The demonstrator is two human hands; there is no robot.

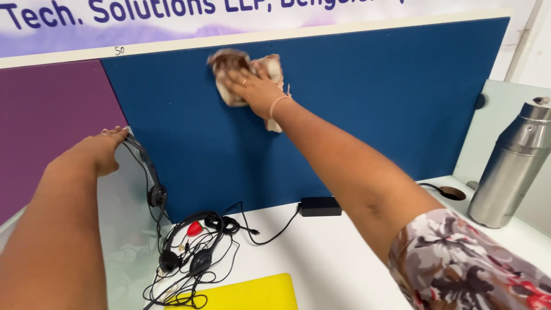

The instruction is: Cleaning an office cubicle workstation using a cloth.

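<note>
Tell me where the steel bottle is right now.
In the head view, the steel bottle stands upright on the white desk at the far right, beside the glass side panel and just right of the round cable hole.

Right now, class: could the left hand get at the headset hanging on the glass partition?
Probably yes: the left hand rests on the partition edge just beside the hanging headset, with nothing between.
</note>
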